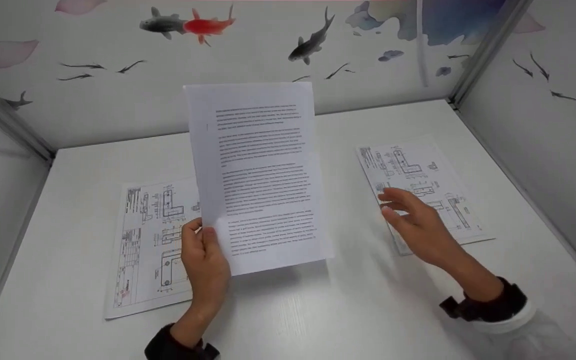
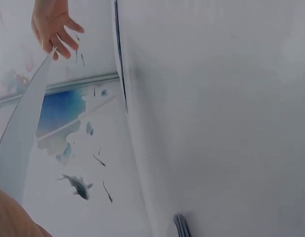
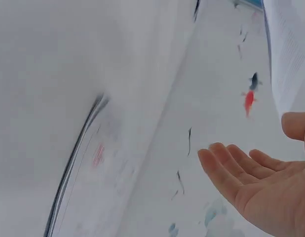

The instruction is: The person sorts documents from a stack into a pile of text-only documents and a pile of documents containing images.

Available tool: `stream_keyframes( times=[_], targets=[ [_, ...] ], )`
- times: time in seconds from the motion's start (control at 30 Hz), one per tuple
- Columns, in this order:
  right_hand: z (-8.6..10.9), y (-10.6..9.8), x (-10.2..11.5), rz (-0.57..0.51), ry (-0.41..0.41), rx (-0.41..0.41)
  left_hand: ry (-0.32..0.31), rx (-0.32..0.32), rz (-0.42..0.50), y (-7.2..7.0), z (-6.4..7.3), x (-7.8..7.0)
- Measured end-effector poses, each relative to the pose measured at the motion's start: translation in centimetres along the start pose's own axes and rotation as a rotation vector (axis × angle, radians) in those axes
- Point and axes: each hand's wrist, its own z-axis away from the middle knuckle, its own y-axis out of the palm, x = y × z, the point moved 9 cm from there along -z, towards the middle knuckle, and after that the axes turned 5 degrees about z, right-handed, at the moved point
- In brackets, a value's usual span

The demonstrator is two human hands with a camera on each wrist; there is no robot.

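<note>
My left hand pinches the lower left edge of a printed sheet of paper, thumb on the front. The sheet is held up off the table, its lines of text facing me; whether it is one sheet or several I cannot tell. To its right, my right hand is in the air with nothing in it, over the near left part of a stack of drawing sheets. In the right wrist view the fingers of the right hand are spread loosely, apart from the held paper.
On the left of the white table lies another stack of technical drawings, partly hidden by the held paper and left hand. A wall painted with fish stands at the back, and a side panel rises on the right.
</note>
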Motion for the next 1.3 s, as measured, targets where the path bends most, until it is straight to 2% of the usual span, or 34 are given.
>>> stream_keyframes(
  times=[0.1, 0.2, 0.3, 0.4, 0.6, 0.77, 0.87, 0.97, 1.13, 1.3],
  targets=[
    [-0.5, 3.0, 1.7, -0.191, 0.012, 0.057, -0.006, 0.014, 0.032, 1.0, 0.3, 0.0],
    [-0.4, 5.7, 2.7, -0.324, 0.053, 0.112, -0.003, 0.033, 0.059, 1.9, 0.7, -0.1],
    [-0.2, 7.3, 3.5, -0.409, 0.06, 0.102, -0.002, 0.059, 0.092, 3.0, 1.1, -0.2],
    [-0.1, 7.8, 4.1, -0.45, 0.047, 0.047, -0.012, 0.085, 0.12, 3.9, 1.5, -0.2],
    [0.1, 6.9, 4.3, -0.34, 0.019, -0.092, -0.022, 0.141, 0.12, 4.9, 2.0, -0.1],
    [0.0, 6.5, 3.8, -0.276, -0.018, -0.135, -0.068, 0.304, 0.106, 6.5, 2.5, 0.3],
    [-0.3, 6.7, 2.9, -0.238, 0.014, -0.11, -0.112, 0.387, 0.051, 7.3, 2.7, 0.8],
    [-0.5, 6.8, 1.7, -0.199, 0.082, -0.063, -0.147, 0.443, -0.023, 7.8, 2.9, 1.5],
    [-0.7, 7.4, -0.1, -0.154, 0.201, 0.055, -0.164, 0.505, -0.115, 8.1, 2.9, 2.3],
    [-1.0, 7.8, -1.0, -0.147, 0.245, 0.126, -0.173, 0.543, -0.183, 8.2, 2.6, 3.1]
  ],
)
